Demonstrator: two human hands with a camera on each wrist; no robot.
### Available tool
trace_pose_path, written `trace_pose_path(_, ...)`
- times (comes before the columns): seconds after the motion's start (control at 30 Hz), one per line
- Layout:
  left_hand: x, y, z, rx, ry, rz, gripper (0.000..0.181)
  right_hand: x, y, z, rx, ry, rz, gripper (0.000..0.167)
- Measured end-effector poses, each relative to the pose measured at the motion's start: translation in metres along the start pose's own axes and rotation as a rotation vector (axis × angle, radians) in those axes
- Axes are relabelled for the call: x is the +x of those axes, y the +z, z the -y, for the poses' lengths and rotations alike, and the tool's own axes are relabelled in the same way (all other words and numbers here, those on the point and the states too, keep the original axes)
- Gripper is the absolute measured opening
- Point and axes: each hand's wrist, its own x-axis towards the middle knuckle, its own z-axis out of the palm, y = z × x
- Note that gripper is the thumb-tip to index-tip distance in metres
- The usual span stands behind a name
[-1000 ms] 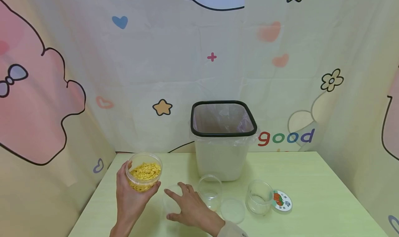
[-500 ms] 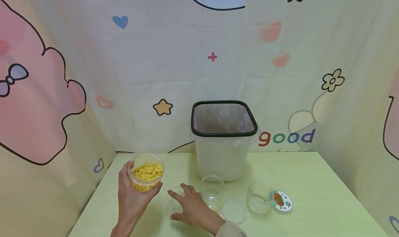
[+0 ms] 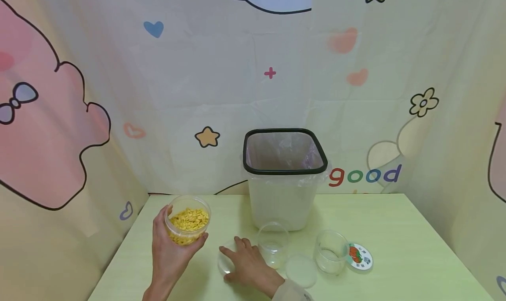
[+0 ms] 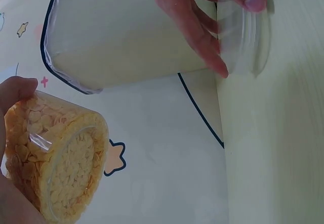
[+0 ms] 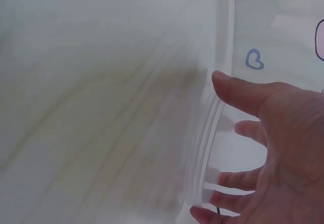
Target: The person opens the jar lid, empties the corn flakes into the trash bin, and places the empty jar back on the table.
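My left hand (image 3: 171,248) grips a clear plastic jar (image 4: 43,128) by its side, thumb and fingers curled round it. Yellow flakes (image 3: 190,219) fill much of the jar, which is held tilted above the table with its mouth uncovered. To the right, low over the tabletop, my right hand (image 3: 251,266) holds a clear round lid (image 4: 246,37). In the right wrist view, its thumb touches the lid's rim (image 5: 202,148) and the fingers spread along the edge. The right hand hides part of the lid in the head view.
Beyond my right hand stands a clear jar (image 3: 273,252), with another clear jar (image 3: 331,255) further right. Between them lies a translucent lid (image 3: 301,270). A printed white lid (image 3: 360,258) lies at the far right. A lined bin (image 3: 282,204) stands behind.
My right hand and the lid under it have shifted a little to the right. The left hand has moved slightly right with the jar of flakes.
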Motion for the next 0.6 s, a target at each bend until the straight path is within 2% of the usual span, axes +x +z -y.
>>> trace_pose_path(0.13,-0.0001,-0.0004,0.0006,0.002,0.001,-0.003,0.112,0.0007,0.0008,-0.0019,-0.023,0.023,0.012,0.074)
trace_pose_path(0.3,-0.0005,-0.0003,-0.0003,0.004,-0.003,-0.002,0.112,-0.0015,-0.0015,-0.0036,-0.045,0.015,0.013,0.076)
trace_pose_path(0.6,-0.0014,0.0016,-0.0002,-0.007,0.007,-0.012,0.111,-0.0048,-0.0065,-0.0047,-0.022,0.038,0.033,0.080)
